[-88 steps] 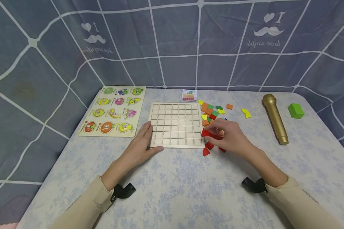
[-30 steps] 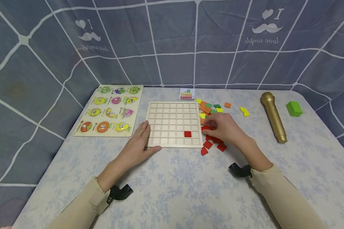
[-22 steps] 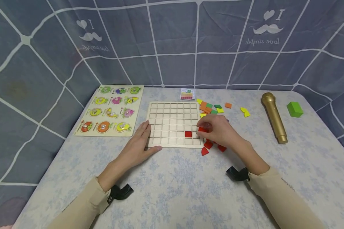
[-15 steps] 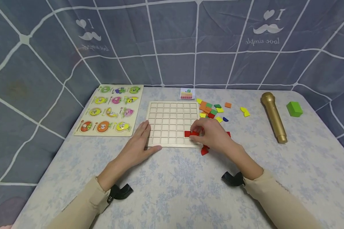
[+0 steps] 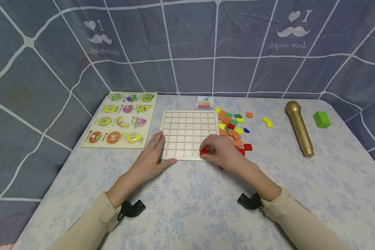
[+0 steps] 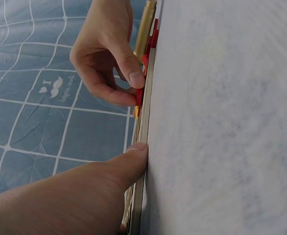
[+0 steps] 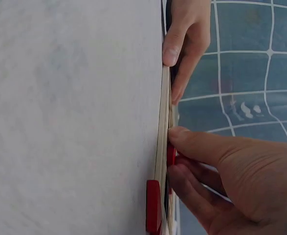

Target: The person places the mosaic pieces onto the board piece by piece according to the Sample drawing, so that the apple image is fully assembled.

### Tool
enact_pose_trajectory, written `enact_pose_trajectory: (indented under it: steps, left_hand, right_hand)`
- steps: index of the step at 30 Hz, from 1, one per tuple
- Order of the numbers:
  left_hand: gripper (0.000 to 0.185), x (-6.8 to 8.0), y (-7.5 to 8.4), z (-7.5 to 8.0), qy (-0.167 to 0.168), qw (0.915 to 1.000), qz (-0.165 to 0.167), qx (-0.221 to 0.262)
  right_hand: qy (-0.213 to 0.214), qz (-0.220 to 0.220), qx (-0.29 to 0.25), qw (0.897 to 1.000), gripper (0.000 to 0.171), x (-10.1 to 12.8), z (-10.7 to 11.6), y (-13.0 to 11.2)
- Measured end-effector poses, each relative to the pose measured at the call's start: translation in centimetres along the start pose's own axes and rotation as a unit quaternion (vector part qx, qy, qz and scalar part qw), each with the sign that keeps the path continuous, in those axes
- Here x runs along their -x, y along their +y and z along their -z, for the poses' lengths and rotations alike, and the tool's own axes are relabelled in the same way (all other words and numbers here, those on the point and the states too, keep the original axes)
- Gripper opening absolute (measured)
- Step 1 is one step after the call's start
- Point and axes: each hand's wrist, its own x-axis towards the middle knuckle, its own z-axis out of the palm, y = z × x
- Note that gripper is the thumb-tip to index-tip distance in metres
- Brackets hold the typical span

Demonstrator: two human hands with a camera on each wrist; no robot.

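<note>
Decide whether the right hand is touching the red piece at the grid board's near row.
Touching. The left wrist view shows it: the right hand pinches the red piece between thumb and finger, with no gap visible.

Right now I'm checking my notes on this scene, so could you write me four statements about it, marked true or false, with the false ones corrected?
1. The green block lies right of the gold microphone. True.
2. The left hand holds the gold microphone. False: it touches the grid board.
3. The right hand pinches a red tile. True.
4. The fruit puzzle lies right of the grid board. False: it lies left of it.
</note>
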Motion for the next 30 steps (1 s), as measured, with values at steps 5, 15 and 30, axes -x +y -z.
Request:
enact_pose_trajectory:
  steps: [5, 15, 30]
  left_hand:
    - [0.099, -0.2, 0.1, 0.1, 0.000, 1.0000, -0.001, -0.001]
    - [0.098, -0.3, 0.1, 0.2, -0.004, 1.0000, 0.000, 0.002]
    - [0.099, 0.0, 0.0, -0.1, 0.000, 1.0000, -0.004, -0.003]
  right_hand:
    - [-0.006, 0.026, -0.020, 0.999, 0.019, 0.1, -0.1, 0.3]
    - [-0.007, 0.057, -0.001, 0.998, 0.020, 0.1, -0.3, 0.2]
    - [-0.003, 0.033, -0.010, 0.999, 0.018, 0.3, 1.3, 1.1]
